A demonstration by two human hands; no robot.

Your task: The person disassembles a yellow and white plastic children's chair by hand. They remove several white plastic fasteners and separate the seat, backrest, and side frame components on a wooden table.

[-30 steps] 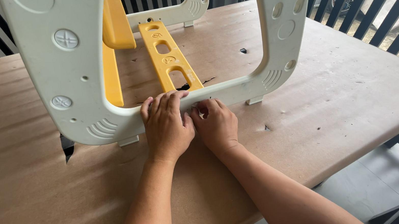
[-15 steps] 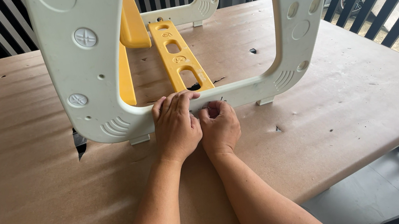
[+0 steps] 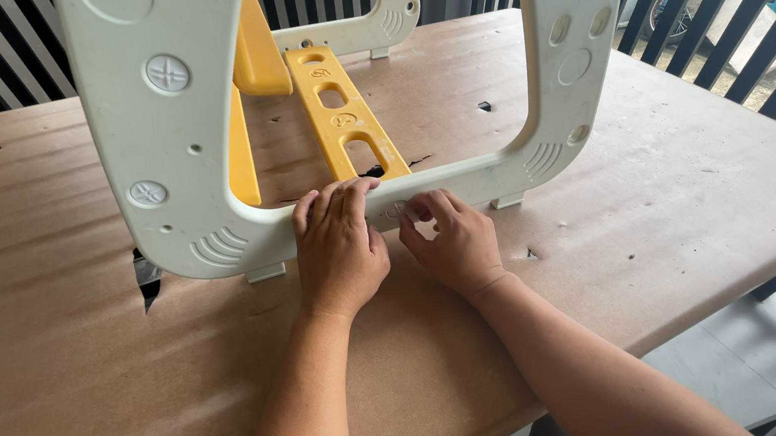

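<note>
We see our left hand (image 3: 341, 254) laid flat against the bottom bar of a large off-white plastic frame panel (image 3: 162, 158), which stands upright on the brown fibreboard worktop (image 3: 51, 392) near the middle of the view. The fingers (image 3: 337, 197) of that hand lie together and stretched, their tips curling over the top edge of the bar; they press on it rather than grip it. Our right hand (image 3: 456, 244) sits just beside the left, touching the same bar, with its fingers (image 3: 427, 208) bent and pinched around a small round fitting in the plastic; whether they hold anything loose we cannot tell. Behind the panel, a yellow plastic slotted crossbar (image 3: 340, 119) runs back to a second off-white panel (image 3: 353, 28) at the far edge of the worktop, and a yellow plastic upright piece (image 3: 251, 51) rises just left of the crossbar. A small foot of the near panel (image 3: 265, 272) rests on the worktop left of our left hand. Dark railing bars (image 3: 733, 33) stand beyond the worktop to the right
</note>
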